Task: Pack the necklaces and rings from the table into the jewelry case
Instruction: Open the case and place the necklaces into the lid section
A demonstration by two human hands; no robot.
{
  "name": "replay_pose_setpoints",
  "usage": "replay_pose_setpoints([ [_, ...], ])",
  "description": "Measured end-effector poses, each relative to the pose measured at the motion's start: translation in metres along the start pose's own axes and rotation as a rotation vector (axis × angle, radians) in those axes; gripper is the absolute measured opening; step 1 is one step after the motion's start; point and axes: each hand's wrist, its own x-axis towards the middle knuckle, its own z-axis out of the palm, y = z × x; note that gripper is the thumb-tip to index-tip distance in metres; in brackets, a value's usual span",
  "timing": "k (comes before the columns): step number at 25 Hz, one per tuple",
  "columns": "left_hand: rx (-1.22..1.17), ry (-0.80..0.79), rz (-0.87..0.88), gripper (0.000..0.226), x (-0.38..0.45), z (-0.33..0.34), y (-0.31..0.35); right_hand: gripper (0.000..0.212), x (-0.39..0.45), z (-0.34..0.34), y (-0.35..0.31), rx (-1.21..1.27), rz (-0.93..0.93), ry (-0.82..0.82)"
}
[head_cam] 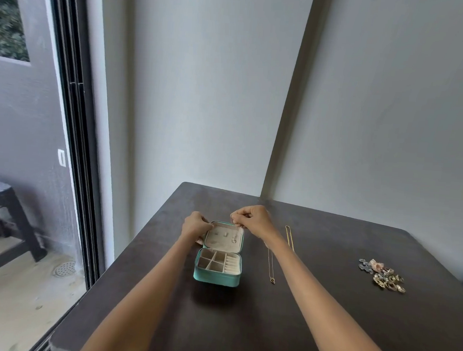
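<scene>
The teal jewelry case sits open on the dark bench, its lid tipped back and away from the person so the padded inner face is exposed for hanging chains. The left hand is curled around the lid's upper left corner, most likely to steady it and keep it from folding shut. The right hand is closed in a fine pinch at the lid's upper right edge, holding the top of a thin necklace whose small ring-shaped pendant hangs down against the lid lining. It looks as though the chain is being fastened to a hook or clasp there, though the fastening itself is too small to make out.

The lower tray of the case, divided into square compartments on the left and ring rolls on the right, appears to hold nothing yet.

Two more necklaces wait on the bench just right of the case: a gold chain lying nearly straight, and a finer pendant chain partly crossed by the right forearm. Both are laid out lengthwise, which should keep them from tangling. Well apart, toward the right edge, the rings lie in a loose pile, within the right hand's reach.
</scene>
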Motion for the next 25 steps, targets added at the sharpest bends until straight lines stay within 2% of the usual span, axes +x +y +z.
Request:
replay_pose_setpoints([
  [2,-0.118,-0.005,-0.014,0.018,-0.004,-0.001,-0.001,0.008,-0.006,0.001,-0.003,0.020,0.004,-0.005],
  [7,-0.584,-0.026,0.021,0.005,-0.025,-0.005,-0.011,0.013,-0.019,0.001,-0.014,0.104,-0.002,-0.047],
  [12,-0.800,-0.012,0.040,0.001,-0.045,-0.002,-0.026,0.016,-0.029,-0.001,-0.023,0.132,0.024,-0.088],
  [19,-0.875,-0.047,0.105,0.010,-0.053,0.001,-0.031,0.017,-0.030,0.014,-0.029,0.106,0.088,-0.177],
  [25,-0.889,-0.109,0.156,0.012,-0.047,-0.003,-0.036,0.012,-0.017,0.033,-0.024,-0.166,0.043,-0.110],
])
